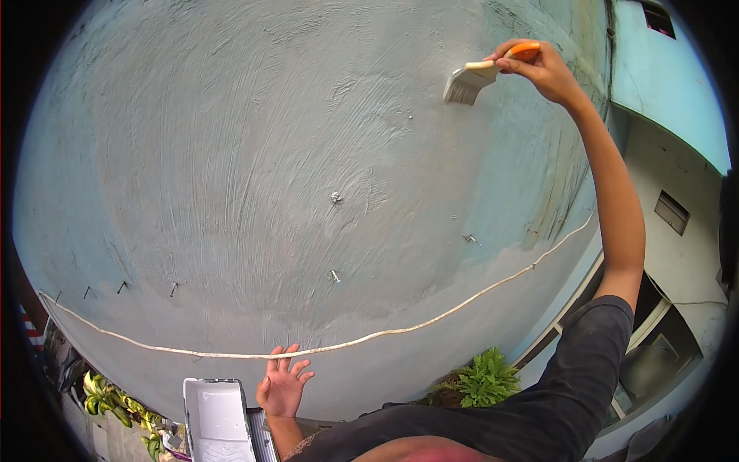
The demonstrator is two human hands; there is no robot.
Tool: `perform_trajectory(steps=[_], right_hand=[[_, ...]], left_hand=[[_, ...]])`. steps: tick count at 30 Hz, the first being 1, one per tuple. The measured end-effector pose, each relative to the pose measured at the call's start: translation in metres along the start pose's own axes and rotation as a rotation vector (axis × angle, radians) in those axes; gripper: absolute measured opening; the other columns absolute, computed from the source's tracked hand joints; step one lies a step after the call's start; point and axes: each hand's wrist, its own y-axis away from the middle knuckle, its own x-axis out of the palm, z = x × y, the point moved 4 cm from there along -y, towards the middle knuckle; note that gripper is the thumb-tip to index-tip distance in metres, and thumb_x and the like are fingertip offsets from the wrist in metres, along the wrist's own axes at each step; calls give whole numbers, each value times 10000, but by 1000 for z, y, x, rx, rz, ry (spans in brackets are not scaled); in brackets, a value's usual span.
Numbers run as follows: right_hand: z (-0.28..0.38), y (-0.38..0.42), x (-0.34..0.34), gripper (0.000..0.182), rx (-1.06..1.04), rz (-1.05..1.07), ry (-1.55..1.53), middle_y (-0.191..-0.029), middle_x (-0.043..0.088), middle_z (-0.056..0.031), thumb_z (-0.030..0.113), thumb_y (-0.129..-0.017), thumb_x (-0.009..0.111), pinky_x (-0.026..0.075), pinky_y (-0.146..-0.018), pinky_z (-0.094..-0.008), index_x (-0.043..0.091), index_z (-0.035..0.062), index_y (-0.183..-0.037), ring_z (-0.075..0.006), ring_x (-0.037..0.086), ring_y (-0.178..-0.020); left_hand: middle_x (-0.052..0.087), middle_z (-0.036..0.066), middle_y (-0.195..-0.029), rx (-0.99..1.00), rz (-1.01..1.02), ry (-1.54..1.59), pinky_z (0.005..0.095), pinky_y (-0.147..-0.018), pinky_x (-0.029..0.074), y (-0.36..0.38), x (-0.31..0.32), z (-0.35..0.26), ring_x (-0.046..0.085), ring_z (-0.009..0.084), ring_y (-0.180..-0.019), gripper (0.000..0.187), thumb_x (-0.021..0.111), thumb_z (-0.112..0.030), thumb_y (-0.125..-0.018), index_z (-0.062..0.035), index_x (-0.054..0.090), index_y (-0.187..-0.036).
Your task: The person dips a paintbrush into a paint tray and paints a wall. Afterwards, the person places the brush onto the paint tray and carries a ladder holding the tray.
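Observation:
A wide paintbrush (pixel 471 82) with an orange-tipped handle is pinched in my right hand (pixel 543 71), at the upper right. Its grey, paint-coated bristles point down and left against the wall (pixel 254 169), where grey paint covers much of a light blue surface. Low in the view, my left hand (pixel 285 386) is raised with its fingers spread and nothing in it. Its fingertips are right at a pale cord (pixel 385 333) that sags across the wall. Beside that hand, a paint tray (pixel 218 416) holds pale paint.
Several nails stick out of the wall, among them one nail (pixel 173 289) at the lower left and another (pixel 334 276) near the middle. A green fern (pixel 489 377) grows at the wall's foot. Leafy plants (pixel 108 400) stand lower left. A window (pixel 654 346) lies beyond my right arm.

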Motion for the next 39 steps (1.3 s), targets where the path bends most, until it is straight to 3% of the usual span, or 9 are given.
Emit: perform_trajectory(steps=[7,10,11,21,26,28,33,36,39], right_hand=[[10,-82,-71,112,-287,-536,54,-911,735,-69,73,-954,692,527,-729,-268,738,-20,-996,-126,661,-809],[25,-67,-31,83,-349,-438,356,-907,735,-72,72,-948,700,518,-702,-274,735,-3,-944,-139,652,-780],[17,-56,-20,175,-442,-306,427,-1073,739,-87,161,-976,670,576,-885,-304,742,49,-1090,-205,695,-975],[79,12,58,200,62,334,24,-831,702,-84,196,-900,739,504,-682,-316,714,2,-940,-165,619,-751],[20,-68,-33,277,-222,-67,59,-1015,728,-85,295,-960,697,577,-947,-359,724,32,-1046,-219,705,-986],[25,-95,-63,109,-149,-419,-154,-906,737,-74,79,-947,701,511,-688,-280,730,-22,-916,-147,638,-750],[37,-112,-54,161,-383,-614,173,-878,714,-88,88,-957,693,515,-718,-251,714,-62,-903,-131,642,-789],[54,-84,7,156,-550,-282,400,-1015,729,-108,165,-954,700,582,-910,-326,719,21,-1010,-226,708,-920],[121,-39,75,99,-526,-34,207,-797,661,-87,104,-903,729,444,-584,-313,675,21,-902,-189,577,-658]], left_hand=[[400,257,-1514,-10,-8,-19,558,-977,506,0,-1,0,554,451,-1227,783,649,-391,-856,-39,360,-1493],[399,259,-1513,-12,-6,-20,558,-983,502,1,-2,0,554,453,-1227,781,645,-391,-858,-42,356,-1494],[397,260,-1514,-16,-3,-21,561,-985,499,1,-2,0,554,454,-1228,781,644,-391,-859,-45,353,-1496],[401,228,-1513,-24,7,-5,582,-969,509,1,1,-1,553,451,-1232,785,654,-389,-860,-65,339,-1503],[392,233,-1513,-23,3,-12,586,-969,510,0,1,-1,554,451,-1230,783,649,-393,-861,-59,338,-1497],[393,235,-1513,-20,1,-16,586,-969,510,0,1,-1,555,452,-1229,783,648,-392,-862,-58,338,-1497],[391,238,-1514,-26,-4,-15,587,-971,509,0,2,-1,555,456,-1228,782,646,-386,-863,-54,337,-1499],[390,241,-1514,-15,-10,-3,584,-970,509,-1,2,-1,555,457,-1230,784,647,-384,-861,-51,337,-1500],[386,240,-1518,-25,-13,-3,584,-971,509,0,0,0,554,456,-1232,788,649,-384,-859,-52,337,-1503]])
